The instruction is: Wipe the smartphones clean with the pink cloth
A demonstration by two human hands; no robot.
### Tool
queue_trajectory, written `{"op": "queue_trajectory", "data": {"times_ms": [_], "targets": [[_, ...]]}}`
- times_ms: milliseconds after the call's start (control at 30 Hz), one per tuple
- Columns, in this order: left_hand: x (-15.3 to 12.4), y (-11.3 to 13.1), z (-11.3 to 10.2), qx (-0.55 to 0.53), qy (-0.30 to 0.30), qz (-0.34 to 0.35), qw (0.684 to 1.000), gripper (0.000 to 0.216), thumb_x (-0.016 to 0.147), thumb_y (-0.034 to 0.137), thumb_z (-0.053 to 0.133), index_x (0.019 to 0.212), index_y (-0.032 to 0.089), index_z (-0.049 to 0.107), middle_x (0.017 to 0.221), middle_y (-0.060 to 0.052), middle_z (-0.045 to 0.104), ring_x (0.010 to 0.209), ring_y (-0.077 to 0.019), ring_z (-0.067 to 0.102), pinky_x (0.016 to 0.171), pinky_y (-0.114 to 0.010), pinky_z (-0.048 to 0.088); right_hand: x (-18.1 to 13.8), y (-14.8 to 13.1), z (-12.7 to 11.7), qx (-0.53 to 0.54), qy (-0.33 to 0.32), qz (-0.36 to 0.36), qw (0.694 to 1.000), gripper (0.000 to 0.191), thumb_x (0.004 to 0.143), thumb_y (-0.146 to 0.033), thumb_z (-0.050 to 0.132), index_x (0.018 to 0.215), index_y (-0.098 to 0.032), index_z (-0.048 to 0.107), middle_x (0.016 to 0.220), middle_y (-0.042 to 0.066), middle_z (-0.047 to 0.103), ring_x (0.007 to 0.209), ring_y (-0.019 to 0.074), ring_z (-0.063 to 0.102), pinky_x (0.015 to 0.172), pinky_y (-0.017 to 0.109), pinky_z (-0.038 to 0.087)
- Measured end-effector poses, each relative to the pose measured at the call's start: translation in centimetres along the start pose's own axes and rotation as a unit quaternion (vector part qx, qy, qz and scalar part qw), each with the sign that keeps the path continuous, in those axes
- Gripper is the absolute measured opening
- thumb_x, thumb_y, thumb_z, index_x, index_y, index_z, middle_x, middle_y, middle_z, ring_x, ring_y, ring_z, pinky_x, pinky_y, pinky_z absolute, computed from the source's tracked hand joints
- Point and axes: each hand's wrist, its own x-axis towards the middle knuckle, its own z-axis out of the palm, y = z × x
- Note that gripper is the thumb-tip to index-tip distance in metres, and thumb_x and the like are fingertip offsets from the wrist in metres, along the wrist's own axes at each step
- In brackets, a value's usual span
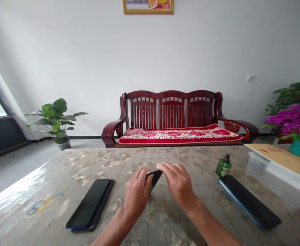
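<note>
Over the middle of the table, a dark smartphone (156, 179) is held up on edge and tilted, seen mostly from its side. My left hand (136, 188) is closed round its left side, thumb along the near face. The fingers of my right hand (178, 182) pinch its upper right corner. To the left, two dark phones (90, 204) lie stacked, slightly offset. On the right lies a dark phone with a blue edge (249, 202); whether another lies under it I cannot tell. A small green bottle with a black cap (223, 166) stands just behind it.
Coloured rubber bands (43, 203) lie on the patterned tablecloth (129, 159) at the left. A clear plastic box (273, 179) with a tan board (280, 155) on top stands at the right, beside purple flowers (293, 118). Beyond the table are a wooden bench (172, 109) and a potted plant (59, 119).
</note>
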Motion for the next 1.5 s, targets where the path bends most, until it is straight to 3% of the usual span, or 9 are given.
{"op": "queue_trajectory", "data": {"times_ms": [167, 600, 733, 833, 967, 1100, 1233, 1367, 1500], "targets": [[0.0, 0.2, 0.2, 0.009, -0.004, 0.004, 1.000, 0.037, 0.105, 0.039, 0.031, 0.082, 0.023, 0.055, 0.075, -0.001, 0.061, 0.068, -0.0185, 0.060, 0.062, -0.028, 0.043, 0.0, -1.5, 0.0, 0.003, -0.009, -0.030, 0.999, 0.036, 0.096, -0.013, 0.051, 0.130, -0.022, 0.058, 0.120, 0.005, 0.069, 0.097, 0.0184, 0.063, 0.086, 0.035, 0.050], [0.4, 0.4, -0.4, 0.005, -0.039, -0.011, 0.999, 0.033, 0.103, 0.038, 0.034, 0.092, 0.022, 0.061, 0.084, -0.004, 0.067, 0.081, -0.0222, 0.062, 0.072, -0.031, 0.045, -0.5, -0.8, 0.1, 0.004, -0.014, -0.004, 1.000, 0.039, 0.096, -0.014, 0.051, 0.132, -0.026, 0.058, 0.120, 0.006, 0.069, 0.098, 0.0191, 0.065, 0.086, 0.036, 0.052], [0.5, 0.3, -0.5, 0.004, -0.031, -0.020, 0.999, 0.032, 0.102, 0.038, 0.037, 0.089, 0.022, 0.061, 0.080, -0.004, 0.065, 0.078, -0.0233, 0.059, 0.069, -0.032, 0.044, -0.3, -0.4, 0.5, 0.071, 0.012, 0.071, 0.995, 0.032, 0.097, -0.015, 0.050, 0.121, -0.027, 0.066, 0.111, 0.005, 0.073, 0.095, 0.0179, 0.067, 0.086, 0.035, 0.054], [0.4, -0.1, -0.3, -0.018, -0.013, -0.035, 0.999, 0.031, 0.101, 0.037, 0.038, 0.086, 0.022, 0.060, 0.078, -0.004, 0.064, 0.077, -0.0231, 0.059, 0.068, -0.032, 0.045, -0.6, 0.0, 1.5, 0.167, 0.020, 0.184, 0.968, 0.025, 0.096, -0.023, 0.053, 0.115, -0.026, 0.070, 0.105, 0.005, 0.074, 0.093, 0.0194, 0.069, 0.084, 0.035, 0.056], [0.2, -0.6, 0.3, -0.056, 0.019, -0.083, 0.995, 0.029, 0.100, 0.037, 0.041, 0.084, 0.021, 0.060, 0.079, -0.004, 0.064, 0.076, -0.0220, 0.061, 0.068, -0.031, 0.047, -1.4, -0.1, 3.0, 0.342, -0.017, 0.340, 0.876, 0.028, 0.092, -0.036, 0.058, 0.113, -0.023, 0.071, 0.107, 0.006, 0.074, 0.097, 0.0228, 0.070, 0.086, 0.037, 0.058], [-0.1, -0.3, 0.6, -0.106, 0.024, -0.112, 0.988, 0.025, 0.097, 0.036, 0.044, 0.090, 0.021, 0.062, 0.084, -0.004, 0.066, 0.078, -0.0212, 0.062, 0.071, -0.031, 0.049, -1.9, -0.2, 3.8, 0.399, -0.028, 0.390, 0.829, 0.032, 0.088, -0.040, 0.061, 0.111, -0.020, 0.071, 0.104, 0.007, 0.075, 0.096, 0.0248, 0.070, 0.085, 0.039, 0.058], [-0.2, 0.1, 0.7, -0.146, 0.018, -0.127, 0.981, 0.022, 0.094, 0.035, 0.047, 0.094, 0.021, 0.064, 0.081, -0.003, 0.066, 0.071, -0.0191, 0.062, 0.066, -0.029, 0.050, -1.8, 0.5, 3.3, 0.315, -0.003, 0.353, 0.881, 0.025, 0.090, -0.033, 0.057, 0.105, -0.020, 0.072, 0.098, 0.007, 0.075, 0.090, 0.0224, 0.070, 0.082, 0.036, 0.058], [-0.2, -0.1, 1.0, -0.166, -0.005, -0.129, 0.978, 0.018, 0.091, 0.034, 0.052, 0.094, 0.021, 0.063, 0.078, 0.000, 0.066, 0.065, -0.0164, 0.061, 0.064, -0.026, 0.049, -0.9, 1.1, 1.8, 0.161, -0.003, 0.228, 0.960, 0.023, 0.093, -0.023, 0.051, 0.104, -0.025, 0.071, 0.094, 0.005, 0.073, 0.088, 0.0199, 0.066, 0.081, 0.034, 0.055], [0.0, -0.1, 0.7, -0.157, -0.039, -0.125, 0.979, 0.012, 0.091, 0.031, 0.053, 0.095, 0.023, 0.061, 0.079, 0.002, 0.068, 0.067, -0.0156, 0.063, 0.066, -0.025, 0.048, -0.1, 0.6, 0.6, 0.056, -0.024, 0.143, 0.988, 0.023, 0.096, -0.018, 0.049, 0.106, -0.024, 0.069, 0.093, 0.004, 0.073, 0.086, 0.0196, 0.063, 0.080, 0.033, 0.051]]}}
